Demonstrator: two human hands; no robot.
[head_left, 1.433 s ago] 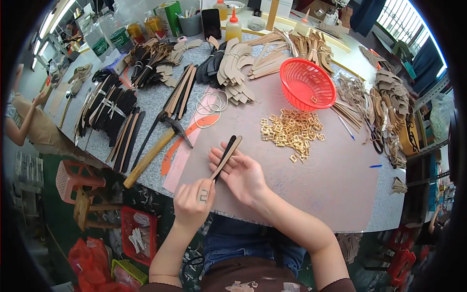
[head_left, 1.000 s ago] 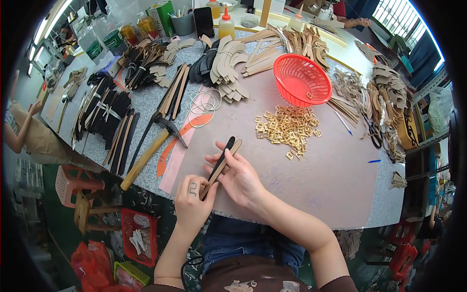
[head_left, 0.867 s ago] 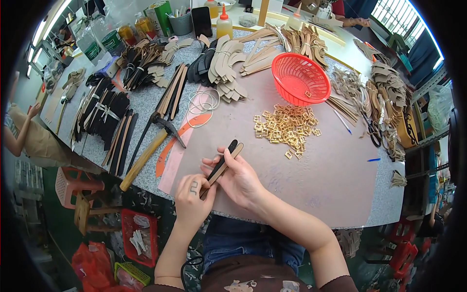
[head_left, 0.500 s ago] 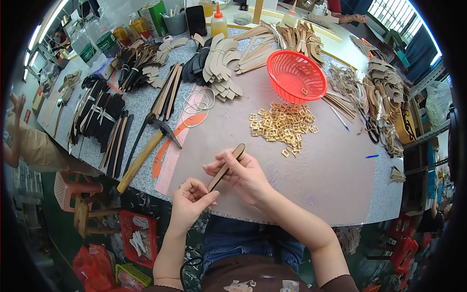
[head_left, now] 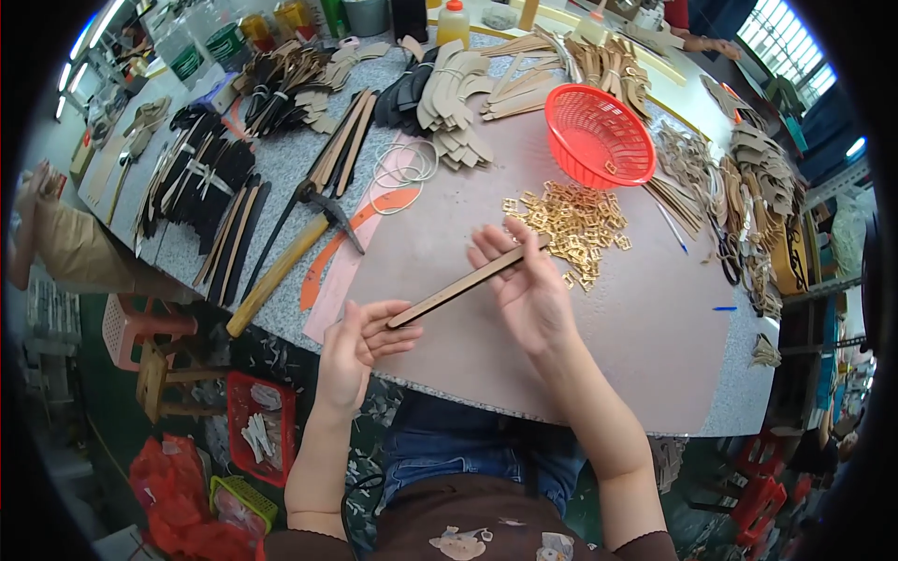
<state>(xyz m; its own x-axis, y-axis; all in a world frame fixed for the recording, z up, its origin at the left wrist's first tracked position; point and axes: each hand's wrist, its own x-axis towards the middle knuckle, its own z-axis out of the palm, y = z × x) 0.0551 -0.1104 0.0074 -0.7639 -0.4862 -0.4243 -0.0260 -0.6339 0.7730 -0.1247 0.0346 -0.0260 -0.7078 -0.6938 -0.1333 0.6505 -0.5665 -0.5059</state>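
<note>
A narrow tan strip with dark edges (head_left: 449, 294), which looks like a leather strap piece, slants above the table in front of me. My right hand (head_left: 535, 304) pinches its upper end between thumb and fingers, palm turned up. At the lower end, the strip lies against the fingers of my left hand (head_left: 354, 348), whose thumb stands apart from it. Beyond my right hand spreads a pile of small gold buckles (head_left: 585, 220). A red plastic basket (head_left: 599, 140) sits behind the pile, with a gold buckle inside.
A wooden-handled hammer (head_left: 285, 279) lies at the left, beside a coil of white cord (head_left: 404, 165). Bundles of black strips (head_left: 196, 173) and tan pieces (head_left: 451, 93) line the back. Scissors (head_left: 727, 254) and a blue pen (head_left: 675, 234) lie at the right.
My hands have moved apart, the right one up and to the right. More of the strip shows between them, at a flatter slant, and my left fingers have loosened. The view has shifted slightly.
</note>
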